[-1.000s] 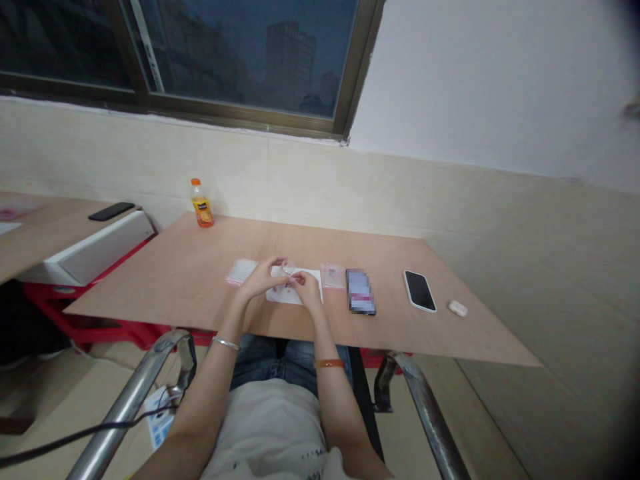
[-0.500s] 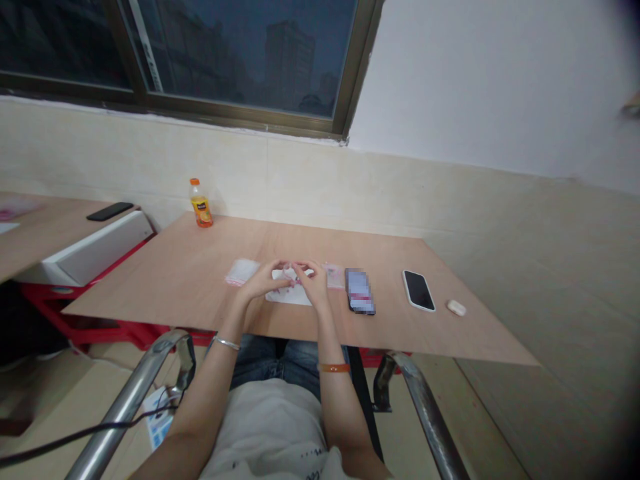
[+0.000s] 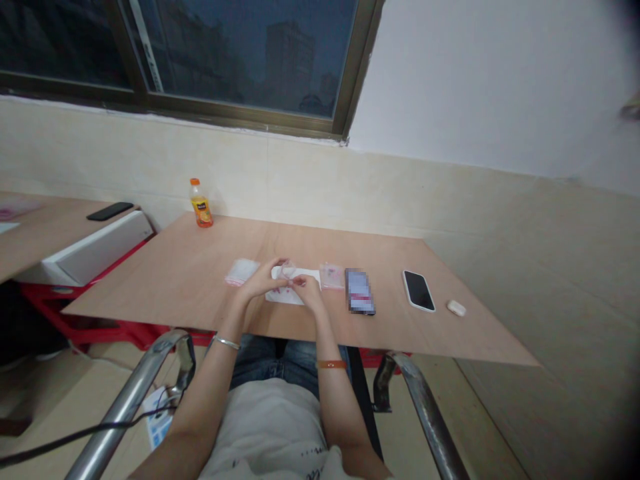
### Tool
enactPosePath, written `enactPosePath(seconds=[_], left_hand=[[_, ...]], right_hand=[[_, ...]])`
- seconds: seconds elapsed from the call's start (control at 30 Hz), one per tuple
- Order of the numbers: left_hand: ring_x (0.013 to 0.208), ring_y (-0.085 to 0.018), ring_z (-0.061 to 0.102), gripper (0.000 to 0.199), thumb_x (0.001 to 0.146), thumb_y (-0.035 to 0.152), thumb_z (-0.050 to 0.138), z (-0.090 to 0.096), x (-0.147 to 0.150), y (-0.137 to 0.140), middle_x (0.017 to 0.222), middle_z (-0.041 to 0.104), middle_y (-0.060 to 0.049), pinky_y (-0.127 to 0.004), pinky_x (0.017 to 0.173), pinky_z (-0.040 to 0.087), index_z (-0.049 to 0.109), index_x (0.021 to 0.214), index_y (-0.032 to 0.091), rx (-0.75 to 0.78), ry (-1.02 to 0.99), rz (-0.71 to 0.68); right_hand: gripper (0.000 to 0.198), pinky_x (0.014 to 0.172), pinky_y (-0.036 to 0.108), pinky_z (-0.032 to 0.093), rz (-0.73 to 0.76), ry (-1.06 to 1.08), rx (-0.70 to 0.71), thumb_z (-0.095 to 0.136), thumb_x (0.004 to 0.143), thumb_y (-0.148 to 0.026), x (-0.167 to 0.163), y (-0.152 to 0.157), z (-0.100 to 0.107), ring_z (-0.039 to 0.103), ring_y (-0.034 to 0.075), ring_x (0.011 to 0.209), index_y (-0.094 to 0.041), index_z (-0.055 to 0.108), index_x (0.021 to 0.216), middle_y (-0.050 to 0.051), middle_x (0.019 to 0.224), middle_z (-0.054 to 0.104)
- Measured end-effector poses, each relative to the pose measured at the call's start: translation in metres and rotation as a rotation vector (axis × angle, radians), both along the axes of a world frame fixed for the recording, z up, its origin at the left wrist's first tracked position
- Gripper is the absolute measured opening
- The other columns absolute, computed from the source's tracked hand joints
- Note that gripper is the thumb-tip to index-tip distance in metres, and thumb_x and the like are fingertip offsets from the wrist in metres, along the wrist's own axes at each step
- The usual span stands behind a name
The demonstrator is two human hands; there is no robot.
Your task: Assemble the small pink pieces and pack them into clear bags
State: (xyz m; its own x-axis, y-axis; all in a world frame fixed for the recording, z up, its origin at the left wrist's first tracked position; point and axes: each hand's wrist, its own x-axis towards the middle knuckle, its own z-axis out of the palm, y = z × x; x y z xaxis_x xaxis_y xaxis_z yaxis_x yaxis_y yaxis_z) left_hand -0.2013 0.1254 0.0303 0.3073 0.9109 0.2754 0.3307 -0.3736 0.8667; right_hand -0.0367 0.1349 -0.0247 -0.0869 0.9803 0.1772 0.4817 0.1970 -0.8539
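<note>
While 2 hands (image 3: 285, 287) work, 2 phones (image 3: 360, 291) lie nearby.

Desk (image 3: 210, 267): light tan wood grain. Bottle (image 3: 201, 203): orange, orange cap. Sheet (image 3: 295, 295): white, small red marks. Bags (image 3: 241, 271): clear, pinkish edge. Phone (image 3: 419, 290): black screen, white rim. Earbud case (image 3: 457, 308): white.

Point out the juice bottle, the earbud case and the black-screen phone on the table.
Juice bottle (image 3: 201, 207), head view, on its label, at the far left corner.
Earbud case (image 3: 457, 308), head view, on its white top, near the right edge.
Black-screen phone (image 3: 419, 291), head view, on the middle of its screen.
</note>
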Motion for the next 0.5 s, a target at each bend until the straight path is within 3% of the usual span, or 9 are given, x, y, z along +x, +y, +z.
enactPosePath(seconds=[0.27, 0.5], left_hand=[[0.111, -0.024, 0.051, 0.061, 0.066, 0.028, 0.066, 0.011, -0.001, -0.007, 0.125, 0.053, -0.013, -0.038, 0.09, 0.044, 0.049, 0.123, 0.016, -0.011, -0.003, -0.053], [0.108, -0.023, 0.053, 0.06, 0.064, 0.025, 0.067, 0.004, -0.003, -0.001, 0.12, 0.056, -0.012, -0.038, 0.091, 0.044, 0.05, 0.121, 0.015, 0.007, 0.012, -0.075]], right_hand=[[0.018, 0.06, 0.022, 0.041, -0.032, -0.211, -0.081, 0.067, 0.066, -0.02, 0.0, 0.002, -0.019, 0.06, 0.015, 0.071, -0.016, 0.066, 0.084, 0.005, 0.082, 0.068], [0.01, 0.059, 0.021, 0.038, -0.024, -0.245, -0.06, 0.064, 0.07, -0.021, -0.004, -0.003, -0.015, 0.06, 0.015, 0.071, -0.017, 0.068, 0.079, 0.005, 0.081, 0.068]])
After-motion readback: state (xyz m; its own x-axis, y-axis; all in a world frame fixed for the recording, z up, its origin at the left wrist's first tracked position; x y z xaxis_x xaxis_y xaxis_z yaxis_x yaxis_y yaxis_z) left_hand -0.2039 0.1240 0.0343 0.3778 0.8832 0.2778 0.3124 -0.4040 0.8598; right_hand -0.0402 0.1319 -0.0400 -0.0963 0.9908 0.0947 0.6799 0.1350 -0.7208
